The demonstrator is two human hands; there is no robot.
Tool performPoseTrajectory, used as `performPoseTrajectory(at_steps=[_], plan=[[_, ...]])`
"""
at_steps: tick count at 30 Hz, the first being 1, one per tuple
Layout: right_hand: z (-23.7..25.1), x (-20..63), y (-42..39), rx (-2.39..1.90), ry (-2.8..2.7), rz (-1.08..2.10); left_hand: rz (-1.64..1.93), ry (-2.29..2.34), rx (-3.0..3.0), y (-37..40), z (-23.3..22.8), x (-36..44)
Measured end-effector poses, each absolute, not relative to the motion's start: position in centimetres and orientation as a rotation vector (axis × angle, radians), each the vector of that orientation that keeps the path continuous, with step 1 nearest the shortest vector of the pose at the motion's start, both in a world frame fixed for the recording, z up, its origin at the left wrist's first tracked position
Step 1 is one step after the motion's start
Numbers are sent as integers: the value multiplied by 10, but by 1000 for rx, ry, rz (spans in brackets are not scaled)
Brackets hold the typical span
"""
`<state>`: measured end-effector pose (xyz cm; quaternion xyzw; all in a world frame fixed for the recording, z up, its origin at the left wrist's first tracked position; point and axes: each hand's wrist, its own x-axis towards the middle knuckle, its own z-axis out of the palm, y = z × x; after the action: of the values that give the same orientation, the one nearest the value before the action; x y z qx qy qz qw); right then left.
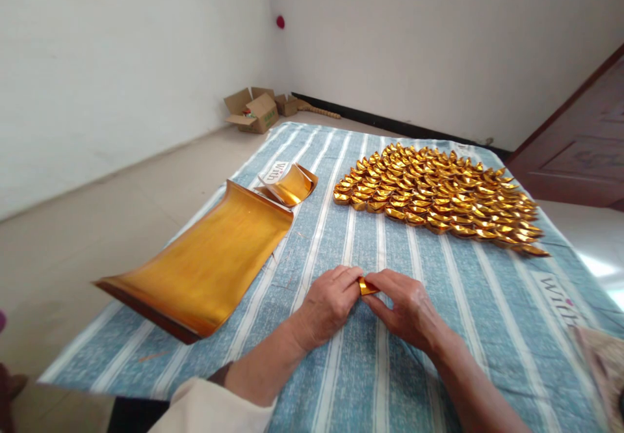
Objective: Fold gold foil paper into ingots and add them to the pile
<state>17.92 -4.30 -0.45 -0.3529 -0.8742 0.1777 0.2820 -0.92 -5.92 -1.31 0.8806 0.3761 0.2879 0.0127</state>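
Fingers [351, 278] of my left hand [327, 306] and right hand [407, 309] are pinched shut on one small folded gold foil piece [366, 286], low centre of frame, pressed against the striped cloth [439, 329] for support. Finished gold ingots [439, 192] lie massed upper right; foil sheet stack [205, 267] lies left, within reach.

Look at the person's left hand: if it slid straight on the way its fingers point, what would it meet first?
The left hand points right, at the small gold folded piece that both hands pinch, with the right hand just behind it.
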Motion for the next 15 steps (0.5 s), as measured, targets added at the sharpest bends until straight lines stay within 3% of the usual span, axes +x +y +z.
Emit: performPoseTrajectory(at_steps=[15], plan=[[-5, 177, -44, -928, -2306, 493, 743, 1427, 2786, -67, -12, -8]])
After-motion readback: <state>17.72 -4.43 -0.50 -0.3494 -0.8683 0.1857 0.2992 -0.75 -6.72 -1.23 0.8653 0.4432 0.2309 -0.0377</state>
